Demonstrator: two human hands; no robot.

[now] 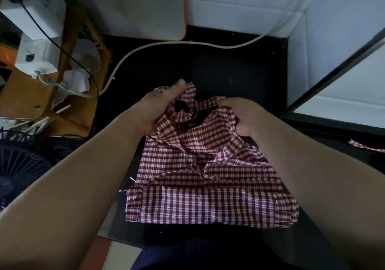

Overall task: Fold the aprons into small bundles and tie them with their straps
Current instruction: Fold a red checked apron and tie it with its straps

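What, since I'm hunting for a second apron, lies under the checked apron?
A black table shows around the apron. The left hand and right hand grip its far end; anything beneath the cloth is hidden.

Bare forearms reaching forward, left hand (pixel 158 108) and right hand (pixel 239 114) each gripping apron (pixel 198 205)

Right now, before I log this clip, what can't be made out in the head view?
All in the head view:
- Right hand: fingertips buried in the folds of the apron it grips.
- Left hand: fingers curl out of sight behind the hand and cloth.
- Loose strap: far end cut off by the right edge.
- White box, top left: blurred, type unclear.
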